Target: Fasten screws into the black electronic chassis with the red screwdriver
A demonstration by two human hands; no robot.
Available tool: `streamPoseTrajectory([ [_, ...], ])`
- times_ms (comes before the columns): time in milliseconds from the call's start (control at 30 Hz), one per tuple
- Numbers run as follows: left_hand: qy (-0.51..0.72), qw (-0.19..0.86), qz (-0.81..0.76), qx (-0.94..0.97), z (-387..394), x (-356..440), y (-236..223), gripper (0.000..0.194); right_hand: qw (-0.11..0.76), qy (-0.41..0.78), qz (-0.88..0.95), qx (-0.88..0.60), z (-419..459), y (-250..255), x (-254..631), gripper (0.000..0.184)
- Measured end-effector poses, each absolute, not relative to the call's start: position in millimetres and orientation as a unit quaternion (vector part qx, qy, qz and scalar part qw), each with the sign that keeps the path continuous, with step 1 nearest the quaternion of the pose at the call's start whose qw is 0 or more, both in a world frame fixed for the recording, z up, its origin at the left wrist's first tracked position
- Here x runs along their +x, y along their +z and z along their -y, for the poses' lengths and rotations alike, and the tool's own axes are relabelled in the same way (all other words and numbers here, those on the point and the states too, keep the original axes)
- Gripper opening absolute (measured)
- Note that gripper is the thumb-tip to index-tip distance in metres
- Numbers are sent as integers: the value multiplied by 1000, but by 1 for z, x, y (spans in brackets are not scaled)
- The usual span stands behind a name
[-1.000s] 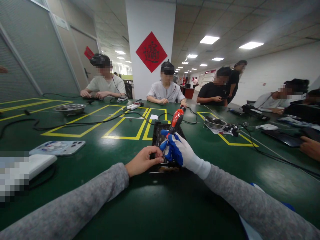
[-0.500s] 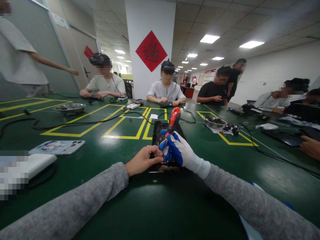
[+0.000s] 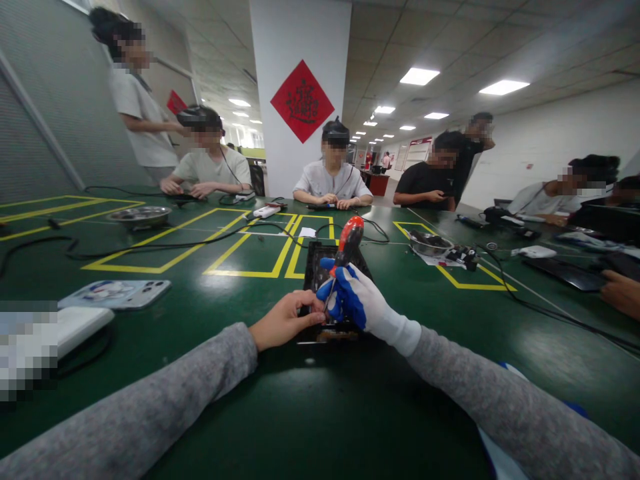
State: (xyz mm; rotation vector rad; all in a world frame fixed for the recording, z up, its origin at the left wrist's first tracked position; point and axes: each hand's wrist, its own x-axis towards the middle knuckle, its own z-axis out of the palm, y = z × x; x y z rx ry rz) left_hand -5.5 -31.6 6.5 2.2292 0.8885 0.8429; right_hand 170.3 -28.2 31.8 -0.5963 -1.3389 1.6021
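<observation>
A black, open-faced device (image 3: 314, 267) with inner parts showing lies on the green table right in front of me. My right hand (image 3: 357, 297), in a white glove with blue coating, grips a screwdriver (image 3: 349, 240) with a red and black handle. The handle points up, and the thin shaft runs down toward the device; its tip is hidden by my fingers. My bare left hand (image 3: 293, 319) rests at the device's left edge, thumb and fingers pinched together close to the shaft. Whatever lies between those fingers is too small to make out.
A phone (image 3: 150, 293) and a white box-like object (image 3: 85, 327) lie at left. Metal bowls stand at far left (image 3: 140, 217) and at right (image 3: 431, 247). Black cables (image 3: 200, 241) cross the green table (image 3: 310, 413). Several people sit or stand around it.
My hands, the screwdriver and the device stay almost in place. At the back left, a standing person has moved to the right, close behind a seated person.
</observation>
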Motion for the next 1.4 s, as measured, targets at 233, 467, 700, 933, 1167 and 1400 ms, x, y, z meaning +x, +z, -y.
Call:
streamPoseTrajectory([
  [233, 317, 295, -344, 833, 31, -5, 5, 24, 471, 651, 552, -223, 28, 32, 173, 42],
  [467, 320, 301, -333, 834, 32, -5, 8, 24, 465, 659, 547, -226, 27, 31, 172, 43],
  [700, 319, 296, -340, 834, 31, -5, 5, 25, 474, 657, 549, -208, 26, 29, 173, 40],
  [933, 326, 296, -323, 838, 31, -6, 4, 23, 467, 654, 552, -223, 27, 30, 172, 40],
  [1167, 341, 307, -344, 819, 31, -5, 4, 23, 482, 649, 545, -223, 28, 31, 172, 43],
  [1400, 317, 294, -311, 846, 32, -6, 7, 24, 465, 656, 546, -234, 27, 29, 172, 44],
])
